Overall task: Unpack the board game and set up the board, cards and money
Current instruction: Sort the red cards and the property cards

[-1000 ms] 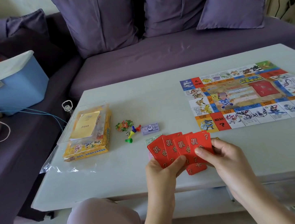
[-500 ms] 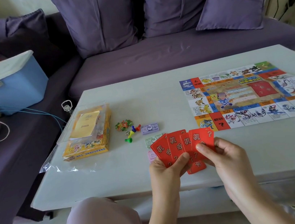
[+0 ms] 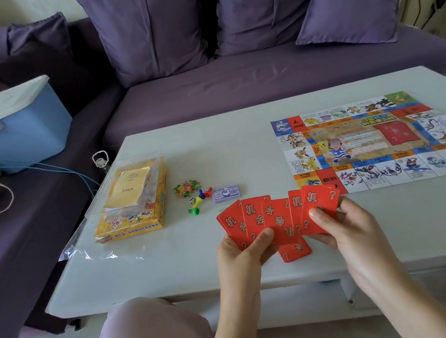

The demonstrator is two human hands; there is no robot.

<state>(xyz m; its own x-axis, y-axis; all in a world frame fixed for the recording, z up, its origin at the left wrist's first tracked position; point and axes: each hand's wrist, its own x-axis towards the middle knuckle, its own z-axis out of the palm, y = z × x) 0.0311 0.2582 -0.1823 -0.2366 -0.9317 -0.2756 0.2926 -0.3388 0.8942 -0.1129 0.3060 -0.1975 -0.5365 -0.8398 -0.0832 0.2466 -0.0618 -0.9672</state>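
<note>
I hold a fan of red cards [image 3: 276, 220] above the near edge of the white table [image 3: 241, 143]. My left hand [image 3: 242, 255] grips the left part of the fan with the thumb on top. My right hand [image 3: 344, 226] pinches the rightmost cards. The colourful game board [image 3: 372, 142] lies unfolded at the right of the table. A small purple stack of play money [image 3: 226, 193] lies in the middle, beside coloured pawns [image 3: 200, 199] and a small die. The yellow game box [image 3: 131, 200] lies at the left in a clear plastic bag, a yellow booklet on top.
A green and orange bundle of small pieces [image 3: 186, 188] lies next to the pawns. A purple sofa [image 3: 260, 77] with cushions stands behind the table. A blue storage bin [image 3: 13, 132] with a white lid sits on its left part. My knee is under the table's near edge.
The fan of red cards has spread wider, and both hands have shifted slightly right and up with it. Nothing on the table has moved.
</note>
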